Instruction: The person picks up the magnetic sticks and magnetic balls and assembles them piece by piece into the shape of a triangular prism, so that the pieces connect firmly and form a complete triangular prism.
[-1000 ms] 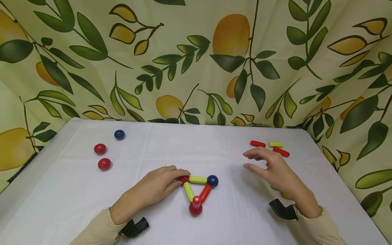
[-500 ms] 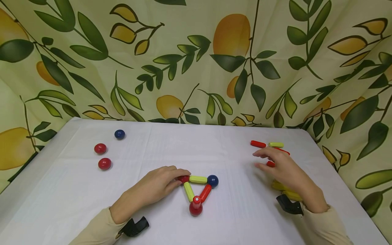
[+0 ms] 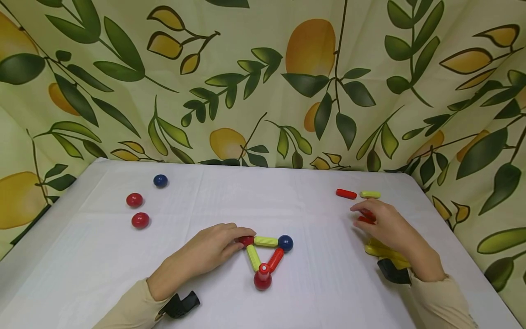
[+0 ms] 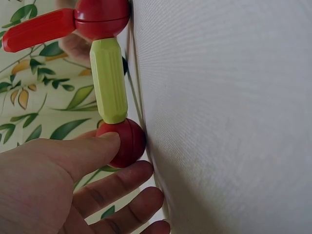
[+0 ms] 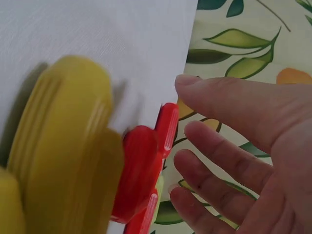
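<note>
In the head view, my left hand [image 3: 207, 249] pinches a red ball [image 4: 130, 146] at one corner of a triangle of rods and balls on the table. Two yellow-green rods [image 3: 266, 241] and a red rod [image 3: 276, 259] form its sides. A blue ball [image 3: 285, 243] and another red ball [image 3: 262, 282] make the other corners. From that near red ball a second red rod [image 3: 264, 269] stands up. Over at the right, my right hand [image 3: 390, 228] hovers above loose red rods [image 5: 139, 170], fingers apart and holding nothing; it partly hides them.
Yellow rods [image 3: 377, 248] lie beside the right wrist. Farther back are a red rod [image 3: 346, 194] and a yellow-green rod [image 3: 370, 194]. Two loose red balls [image 3: 140, 220] and a blue ball [image 3: 160, 181] sit at the left. A patterned curtain [image 3: 246, 91] hangs behind the table.
My right hand has moved rightward over the loose red rods, uncovering more of the yellow rods. The left hand and the triangle have stayed in place.
</note>
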Available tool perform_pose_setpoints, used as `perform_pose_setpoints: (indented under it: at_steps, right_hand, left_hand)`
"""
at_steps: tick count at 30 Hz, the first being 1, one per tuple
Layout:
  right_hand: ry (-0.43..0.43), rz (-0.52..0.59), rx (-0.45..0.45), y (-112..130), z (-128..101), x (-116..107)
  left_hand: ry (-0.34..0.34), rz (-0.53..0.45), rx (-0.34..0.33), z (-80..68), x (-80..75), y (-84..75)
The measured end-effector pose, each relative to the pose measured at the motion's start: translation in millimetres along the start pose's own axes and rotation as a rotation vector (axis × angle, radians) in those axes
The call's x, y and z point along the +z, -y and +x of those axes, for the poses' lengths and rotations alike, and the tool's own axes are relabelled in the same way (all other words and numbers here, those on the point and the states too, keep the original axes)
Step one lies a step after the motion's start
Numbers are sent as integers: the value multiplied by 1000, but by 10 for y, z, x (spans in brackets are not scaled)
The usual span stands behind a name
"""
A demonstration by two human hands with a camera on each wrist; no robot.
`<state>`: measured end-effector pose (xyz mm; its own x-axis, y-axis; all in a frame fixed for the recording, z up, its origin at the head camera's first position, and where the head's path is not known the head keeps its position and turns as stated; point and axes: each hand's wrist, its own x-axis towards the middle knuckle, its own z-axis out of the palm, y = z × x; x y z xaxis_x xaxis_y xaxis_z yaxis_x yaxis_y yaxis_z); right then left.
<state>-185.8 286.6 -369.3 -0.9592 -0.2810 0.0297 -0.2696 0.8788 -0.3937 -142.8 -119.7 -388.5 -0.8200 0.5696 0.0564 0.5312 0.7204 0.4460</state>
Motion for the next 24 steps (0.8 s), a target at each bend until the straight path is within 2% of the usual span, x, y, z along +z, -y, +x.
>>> perform_pose_setpoints:
  at_steps: [16,24]
  right_hand:
    - [115,-12,53,-153,20,47]
    - [80,-12,18,-73,28,82]
  left_hand:
    - [6,1,-3,3,-1,3]
    - [9,-5,-11,2,-2,-2]
